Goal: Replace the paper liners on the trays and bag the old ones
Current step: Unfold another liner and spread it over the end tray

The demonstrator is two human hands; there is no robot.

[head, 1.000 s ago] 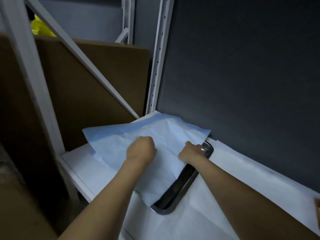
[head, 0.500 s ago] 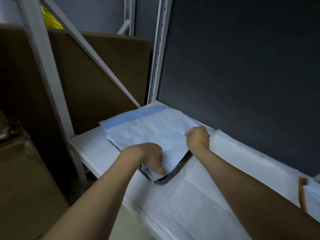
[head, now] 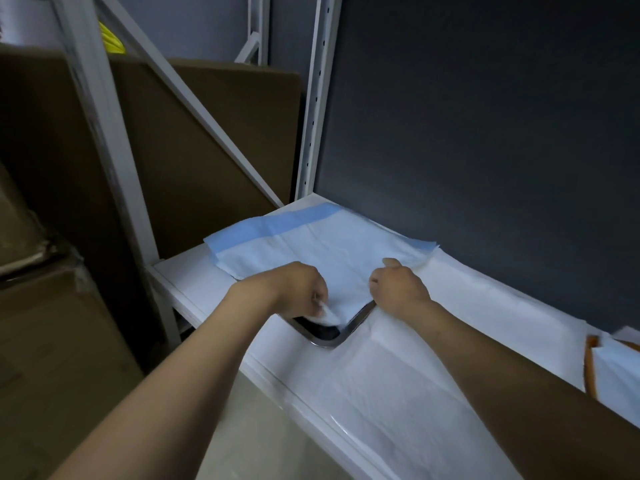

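A metal tray [head: 327, 341] lies on the white shelf, with only its near corner showing. A pale blue paper liner [head: 311, 244] with a darker blue band covers the rest of the tray. My left hand [head: 298, 289] pinches the liner's near corner, which is folded up off the tray. My right hand [head: 398, 289] has its fingers curled on the liner's right edge, at the tray's rim.
White paper [head: 398, 393] covers the shelf. An orange-rimmed tray [head: 594, 362] with paper sits at the right edge. Slotted white uprights [head: 311, 109] and a diagonal brace frame the rack. Cardboard boxes [head: 52, 341] stand on the left, and a dark panel [head: 485, 133] closes the back.
My left hand has lifted the liner's near corner, baring more of the tray's corner. My right hand has slid nearer along the liner's right edge.
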